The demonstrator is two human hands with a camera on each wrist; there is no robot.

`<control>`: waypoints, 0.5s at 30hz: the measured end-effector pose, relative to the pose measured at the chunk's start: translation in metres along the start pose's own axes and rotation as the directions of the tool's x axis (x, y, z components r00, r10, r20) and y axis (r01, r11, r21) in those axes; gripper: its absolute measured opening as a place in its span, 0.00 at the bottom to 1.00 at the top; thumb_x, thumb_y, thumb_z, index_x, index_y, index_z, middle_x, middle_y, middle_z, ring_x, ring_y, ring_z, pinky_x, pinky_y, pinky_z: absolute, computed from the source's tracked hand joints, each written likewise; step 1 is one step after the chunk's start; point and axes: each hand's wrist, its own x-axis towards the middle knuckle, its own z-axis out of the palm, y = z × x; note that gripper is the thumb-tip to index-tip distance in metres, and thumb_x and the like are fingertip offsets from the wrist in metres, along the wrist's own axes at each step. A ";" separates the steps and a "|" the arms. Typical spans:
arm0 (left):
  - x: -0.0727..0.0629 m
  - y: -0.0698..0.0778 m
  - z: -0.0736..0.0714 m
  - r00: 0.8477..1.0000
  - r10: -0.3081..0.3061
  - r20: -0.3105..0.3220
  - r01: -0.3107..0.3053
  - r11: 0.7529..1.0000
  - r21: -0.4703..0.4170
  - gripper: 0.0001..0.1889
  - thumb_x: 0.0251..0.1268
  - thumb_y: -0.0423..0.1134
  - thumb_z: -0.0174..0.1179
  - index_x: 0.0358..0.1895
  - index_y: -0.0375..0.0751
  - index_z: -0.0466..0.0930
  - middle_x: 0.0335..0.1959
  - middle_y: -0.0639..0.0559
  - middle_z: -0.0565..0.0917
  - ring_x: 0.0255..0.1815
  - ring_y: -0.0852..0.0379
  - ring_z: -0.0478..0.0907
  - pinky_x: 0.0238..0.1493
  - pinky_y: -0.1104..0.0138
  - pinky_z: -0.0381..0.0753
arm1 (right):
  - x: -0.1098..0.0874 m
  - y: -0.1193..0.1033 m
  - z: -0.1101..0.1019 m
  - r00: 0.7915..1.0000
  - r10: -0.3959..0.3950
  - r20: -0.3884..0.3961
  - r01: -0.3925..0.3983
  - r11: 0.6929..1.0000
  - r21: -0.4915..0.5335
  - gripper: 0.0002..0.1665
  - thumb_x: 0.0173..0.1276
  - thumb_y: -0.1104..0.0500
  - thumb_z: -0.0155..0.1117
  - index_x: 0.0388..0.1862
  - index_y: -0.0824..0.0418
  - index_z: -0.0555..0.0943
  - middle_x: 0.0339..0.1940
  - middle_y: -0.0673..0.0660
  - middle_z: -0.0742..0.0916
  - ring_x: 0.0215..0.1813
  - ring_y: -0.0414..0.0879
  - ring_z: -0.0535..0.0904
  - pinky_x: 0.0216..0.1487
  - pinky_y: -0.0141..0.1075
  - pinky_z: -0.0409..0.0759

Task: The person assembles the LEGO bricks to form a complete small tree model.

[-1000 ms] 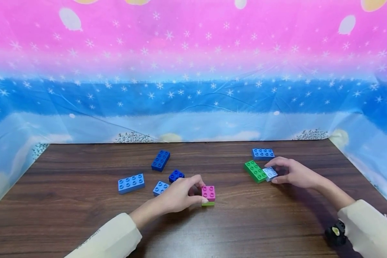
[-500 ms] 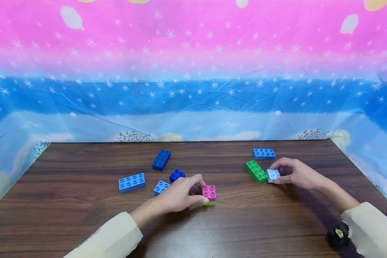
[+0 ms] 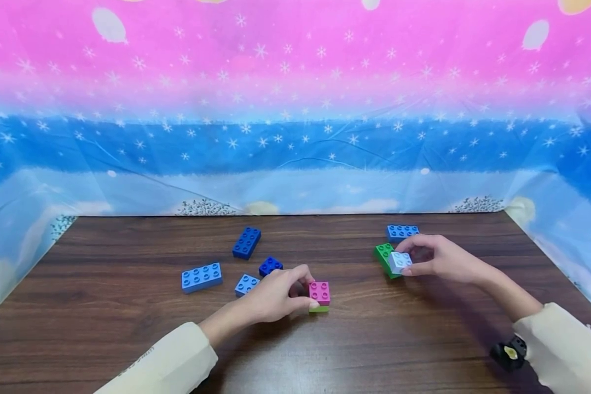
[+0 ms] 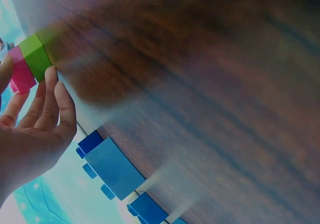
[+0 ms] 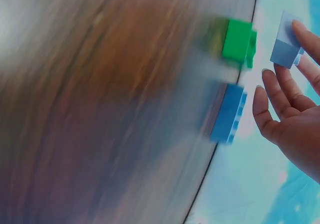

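Note:
My left hand (image 3: 278,294) grips a small stack on the table, a pink square brick (image 3: 319,293) on top of a lime green brick (image 3: 318,309). In the left wrist view the lime brick (image 4: 36,58) sits against the tabletop, with fingertips at its side. My right hand (image 3: 443,261) pinches a pale blue square brick (image 3: 400,262) between thumb and fingers. In the right wrist view this pale blue brick (image 5: 286,43) is lifted off the table. It overlaps a long green brick (image 3: 384,253) in the head view, hiding part of it.
Behind the green brick lies a long blue brick (image 3: 401,232). Left of centre are a dark blue long brick (image 3: 247,242), a dark blue square brick (image 3: 270,266), a light blue square brick (image 3: 247,284) and a light blue long brick (image 3: 201,277). A snowflake-patterned cloth (image 3: 295,148) borders the table.
My right hand first drew the pale blue brick slightly right from beside the green brick, then raised it and moved it left over the green one. The left hand keeps its grip in place.

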 end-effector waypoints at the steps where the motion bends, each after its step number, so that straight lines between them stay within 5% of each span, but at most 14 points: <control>1: 0.000 0.000 0.000 1.000 0.001 -0.002 -0.001 1.000 0.000 0.11 0.60 0.43 0.60 0.42 0.46 0.71 0.39 0.51 0.80 0.30 0.63 0.74 0.31 0.70 0.73 | 0.002 -0.004 0.002 1.000 -0.009 0.013 0.009 1.000 0.005 0.20 0.55 0.53 0.69 0.46 0.57 0.77 0.40 0.54 0.79 0.40 0.49 0.73 0.37 0.36 0.74; 15: 0.000 0.002 -0.001 1.000 -0.005 0.003 0.005 1.000 -0.010 0.11 0.60 0.43 0.60 0.42 0.46 0.71 0.40 0.51 0.80 0.32 0.62 0.75 0.33 0.71 0.73 | 0.023 -0.060 0.046 0.976 -0.150 0.156 0.137 0.986 0.094 0.20 0.57 0.56 0.68 0.48 0.56 0.76 0.40 0.51 0.79 0.41 0.46 0.76 0.43 0.38 0.76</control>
